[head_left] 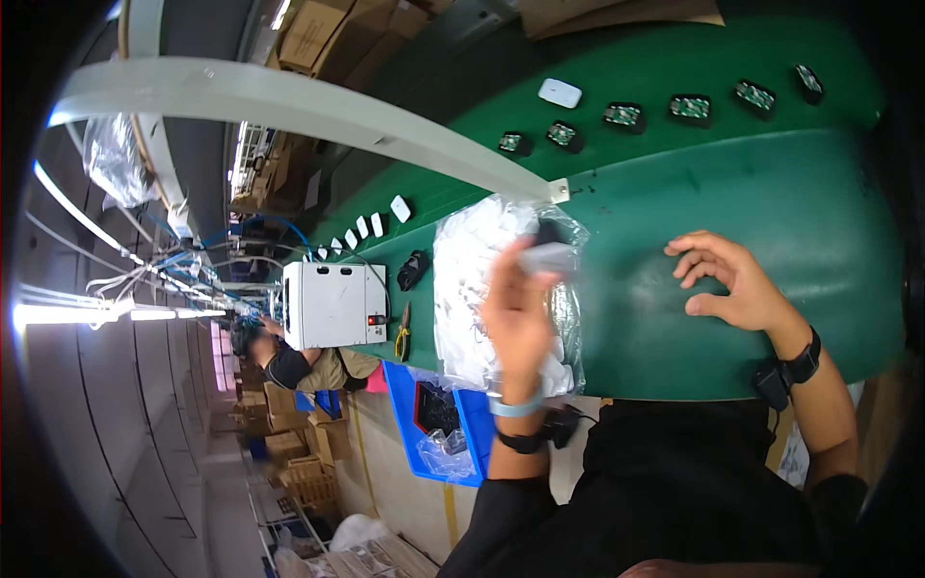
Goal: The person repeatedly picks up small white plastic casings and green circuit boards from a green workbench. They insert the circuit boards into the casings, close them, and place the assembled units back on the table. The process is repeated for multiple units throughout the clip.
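Note:
My left hand (518,313) is smeared by motion above a clear plastic bag (461,318) full of white plastic parts. Between its thumb and fingers is a pale flat plastic piece (549,258), with a dark patch just beyond it that I cannot make out. My right hand (737,284) hovers over the green work surface (646,318) to the right of the bag. Its fingers are loosely curved, the thumb stands apart, and it holds nothing.
Along the far green belt (617,72) sit several black housings with circuit boards (690,109) and a white cover (560,92). A metal post (318,101) crosses above. Left are yellow-handled pliers (403,332), a white machine (334,306), a blue bin (405,424) and another person (299,366).

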### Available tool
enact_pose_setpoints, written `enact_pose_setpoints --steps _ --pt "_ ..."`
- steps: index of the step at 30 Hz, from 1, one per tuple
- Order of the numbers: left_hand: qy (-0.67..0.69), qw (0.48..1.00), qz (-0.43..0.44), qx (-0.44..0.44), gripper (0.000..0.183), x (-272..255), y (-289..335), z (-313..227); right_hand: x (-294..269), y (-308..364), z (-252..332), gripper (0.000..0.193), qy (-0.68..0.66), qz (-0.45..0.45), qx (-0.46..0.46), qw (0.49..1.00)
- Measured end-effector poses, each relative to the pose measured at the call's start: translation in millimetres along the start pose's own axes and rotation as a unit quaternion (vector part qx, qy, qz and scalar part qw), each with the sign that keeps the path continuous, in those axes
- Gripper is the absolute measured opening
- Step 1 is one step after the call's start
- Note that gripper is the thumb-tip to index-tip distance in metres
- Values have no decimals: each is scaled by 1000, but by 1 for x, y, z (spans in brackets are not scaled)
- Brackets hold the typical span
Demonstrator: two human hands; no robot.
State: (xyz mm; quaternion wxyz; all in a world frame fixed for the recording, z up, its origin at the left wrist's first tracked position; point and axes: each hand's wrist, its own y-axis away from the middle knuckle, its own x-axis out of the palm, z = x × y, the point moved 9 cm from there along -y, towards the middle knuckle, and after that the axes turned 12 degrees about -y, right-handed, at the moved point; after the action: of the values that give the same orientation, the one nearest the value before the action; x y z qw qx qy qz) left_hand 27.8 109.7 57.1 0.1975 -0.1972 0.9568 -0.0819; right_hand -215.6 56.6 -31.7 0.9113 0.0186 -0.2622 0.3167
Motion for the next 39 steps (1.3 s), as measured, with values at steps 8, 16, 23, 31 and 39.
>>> enact_pose_setpoints --steps 8,16,23,31,39 --pt "-215 961 -72 -158 39 -199 -200 151 -14 -9 -21 26 75 -30 110 991" --pt "-345 898 -27 -271 26 -198 -288 311 -44 -6 -20 26 44 -84 135 986" --pt "-613 756 29 -227 32 -306 -293 344 -28 -13 -29 26 -4 -23 146 989" --pt "-673 710 118 168 46 -130 -320 230 -29 -10 -23 24 32 -42 155 987" --pt "-110 921 76 -365 48 -104 -305 287 -33 -8 -13 26 26 -34 142 989"
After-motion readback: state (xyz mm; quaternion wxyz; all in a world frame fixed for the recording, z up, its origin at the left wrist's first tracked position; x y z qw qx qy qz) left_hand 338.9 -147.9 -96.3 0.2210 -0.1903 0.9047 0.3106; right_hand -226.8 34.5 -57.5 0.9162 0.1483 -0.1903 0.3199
